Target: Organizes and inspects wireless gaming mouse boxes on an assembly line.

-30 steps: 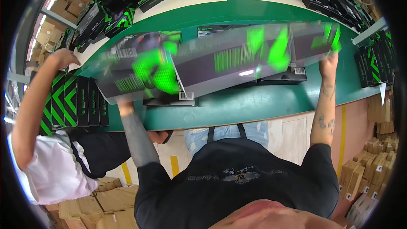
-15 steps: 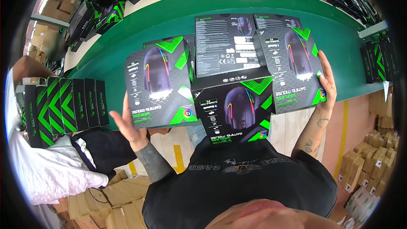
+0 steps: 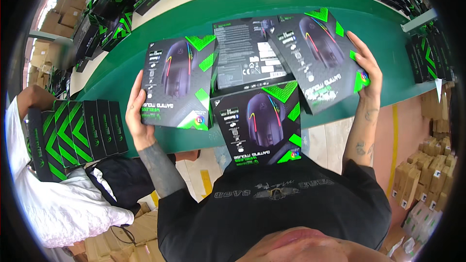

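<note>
The left hand (image 3: 139, 112) clasps the left box (image 3: 179, 82) at its outer edge, the right hand (image 3: 367, 65) likewise the right box (image 3: 315, 63); green surface (image 3: 391, 53) (some elbow room) shows rightward.

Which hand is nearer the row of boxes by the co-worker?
Left. The left hand is just right of the row of boxes, at the left side of a mouse box; the right hand is much farther right, at the right side of another mouse box.

Black back-panel box (image 3: 230, 70) — fine print (image 3: 229, 51) too small, side partly behind tilted box (image 3: 315, 63); co-worker (image 3: 63, 208) — cut off at left.
</note>
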Action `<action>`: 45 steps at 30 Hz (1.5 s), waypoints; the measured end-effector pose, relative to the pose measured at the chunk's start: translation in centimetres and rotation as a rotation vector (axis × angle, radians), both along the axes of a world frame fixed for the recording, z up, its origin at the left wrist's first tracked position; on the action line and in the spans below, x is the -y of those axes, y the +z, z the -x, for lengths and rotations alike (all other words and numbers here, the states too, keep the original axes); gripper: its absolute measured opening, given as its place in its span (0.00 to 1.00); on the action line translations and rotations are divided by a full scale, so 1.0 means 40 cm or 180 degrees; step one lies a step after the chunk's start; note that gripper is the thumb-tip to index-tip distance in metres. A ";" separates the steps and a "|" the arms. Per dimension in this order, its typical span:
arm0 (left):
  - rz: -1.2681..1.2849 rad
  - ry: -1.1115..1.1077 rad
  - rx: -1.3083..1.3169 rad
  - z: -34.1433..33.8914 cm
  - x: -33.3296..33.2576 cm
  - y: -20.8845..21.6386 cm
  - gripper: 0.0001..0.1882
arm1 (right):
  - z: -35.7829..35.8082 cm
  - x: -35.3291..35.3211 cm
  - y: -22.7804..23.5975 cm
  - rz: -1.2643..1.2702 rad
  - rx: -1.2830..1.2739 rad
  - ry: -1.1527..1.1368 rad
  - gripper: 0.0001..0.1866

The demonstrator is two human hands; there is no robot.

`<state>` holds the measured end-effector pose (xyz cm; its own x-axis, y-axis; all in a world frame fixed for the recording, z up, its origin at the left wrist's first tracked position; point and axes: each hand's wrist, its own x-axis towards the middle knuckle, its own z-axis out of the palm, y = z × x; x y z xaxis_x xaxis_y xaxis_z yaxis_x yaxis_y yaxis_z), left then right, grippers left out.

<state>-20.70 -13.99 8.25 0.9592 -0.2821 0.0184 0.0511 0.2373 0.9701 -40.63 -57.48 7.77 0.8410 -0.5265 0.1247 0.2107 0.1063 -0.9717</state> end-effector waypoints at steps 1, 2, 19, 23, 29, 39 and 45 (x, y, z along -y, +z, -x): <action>-0.0131 0.0016 0.0092 -0.004 0.004 -0.002 0.27 | 0.000 0.000 -0.014 0.0252 -0.0186 -0.0070 0.33; -0.0149 0.0021 0.0068 0.013 -0.008 -0.005 0.27 | 0.003 0.000 -0.034 0.0501 -0.0375 -0.0131 0.33; -0.0335 -0.2114 -0.1596 0.442 0.087 -0.161 0.34 | 0.071 0.024 -0.028 0.1272 -0.0814 -0.0405 0.19; -0.0305 -0.1922 -0.1197 0.436 0.073 -0.094 0.32 | 0.063 0.035 -0.026 0.1296 -0.0889 -0.0082 0.20; -0.0278 -0.1119 0.0014 0.342 0.137 0.064 0.37 | 0.068 0.031 -0.018 0.1027 -0.0810 -0.0076 0.21; -0.4120 -0.0427 0.3722 0.166 0.193 0.098 0.26 | 0.063 0.010 -0.041 0.0506 -0.0530 -0.0455 0.23; -0.3244 -0.0252 0.3528 0.123 0.193 0.090 0.48 | 0.035 0.014 -0.049 -0.0126 -0.0214 -0.0565 0.24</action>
<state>-25.63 -21.73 11.85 0.5735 -0.6692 0.4725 -0.8169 -0.5107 0.2682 -42.02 -58.03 5.83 0.7402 -0.6707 0.0476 0.1642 0.1116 -0.9801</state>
